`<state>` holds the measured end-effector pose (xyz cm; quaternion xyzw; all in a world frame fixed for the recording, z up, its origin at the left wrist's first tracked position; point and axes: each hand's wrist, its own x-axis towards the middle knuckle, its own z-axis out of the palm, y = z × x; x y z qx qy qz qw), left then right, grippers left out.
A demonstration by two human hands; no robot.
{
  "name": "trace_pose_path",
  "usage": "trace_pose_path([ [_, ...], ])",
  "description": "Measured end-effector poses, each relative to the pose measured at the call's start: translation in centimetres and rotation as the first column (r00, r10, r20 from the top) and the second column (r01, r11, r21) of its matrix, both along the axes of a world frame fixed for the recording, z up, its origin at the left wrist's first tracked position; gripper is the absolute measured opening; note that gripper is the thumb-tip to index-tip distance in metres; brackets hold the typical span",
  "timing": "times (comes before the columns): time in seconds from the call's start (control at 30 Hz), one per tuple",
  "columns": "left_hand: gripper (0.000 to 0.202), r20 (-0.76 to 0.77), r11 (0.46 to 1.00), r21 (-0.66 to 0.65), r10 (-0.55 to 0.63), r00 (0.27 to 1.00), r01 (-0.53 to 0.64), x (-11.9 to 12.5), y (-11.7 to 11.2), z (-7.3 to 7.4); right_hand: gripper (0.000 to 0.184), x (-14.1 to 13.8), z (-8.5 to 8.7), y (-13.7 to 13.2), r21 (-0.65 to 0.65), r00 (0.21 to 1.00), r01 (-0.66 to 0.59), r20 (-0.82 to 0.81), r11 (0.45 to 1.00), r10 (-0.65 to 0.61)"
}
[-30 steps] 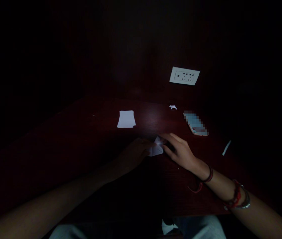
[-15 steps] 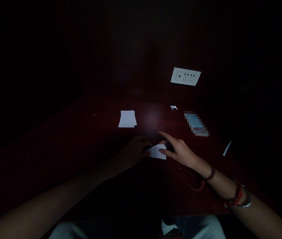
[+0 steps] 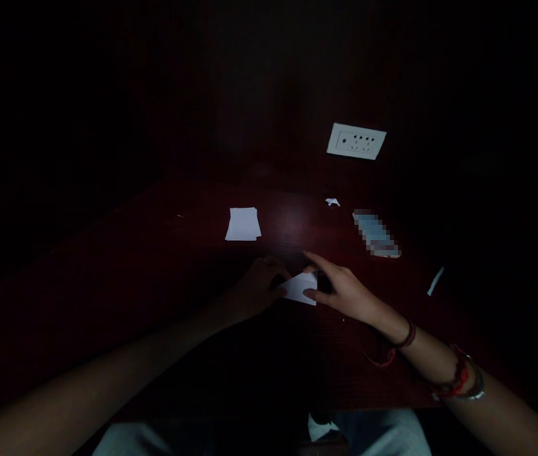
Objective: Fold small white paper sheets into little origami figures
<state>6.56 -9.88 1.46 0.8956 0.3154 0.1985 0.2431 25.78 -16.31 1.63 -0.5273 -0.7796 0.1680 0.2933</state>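
A small folded sheet of white paper (image 3: pixel 300 289) lies low over the dark red table, between both hands. My left hand (image 3: pixel 260 286) grips its left corner, thumb in front and fingers behind, in deep shadow. On the right edge, my right hand (image 3: pixel 345 292) pinches the paper between thumb and fingers, while its index finger sticks out to the upper left. Beyond my left hand rests a stack of white paper sheets (image 3: pixel 243 224), its edges slightly uneven.
A phone (image 3: pixel 376 234) with a blurred screen lies at the right. Behind it is a small folded white paper piece (image 3: pixel 332 202). Farther right there is a thin paper strip (image 3: pixel 435 281). A white power socket (image 3: pixel 357 141) is set in the dark back wall. The table's front edge meets my knees.
The paper's upper part now looks like one smooth face, where creases and a flap showed before. Both hands keep their grip almost unmoved. The view has tilted slightly.
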Motion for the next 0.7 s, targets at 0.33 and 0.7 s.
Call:
trace_pose_path([
  [0.33, 0.019, 0.06, 0.998, -0.07, 0.007, 0.998, -0.003, 0.04, 0.8, -0.6, 0.068, -0.58, -0.05, -0.11, 0.0, 0.999, 0.032, -0.007, 0.999, -0.032],
  [0.7, 0.037, -0.011, 0.991, 0.01, -0.133, 0.991, 0.133, -0.56, 0.4, -0.25, 0.059, 0.08, -0.27, 0.1, 0.066, 0.969, 0.185, -0.178, 0.981, -0.171],
])
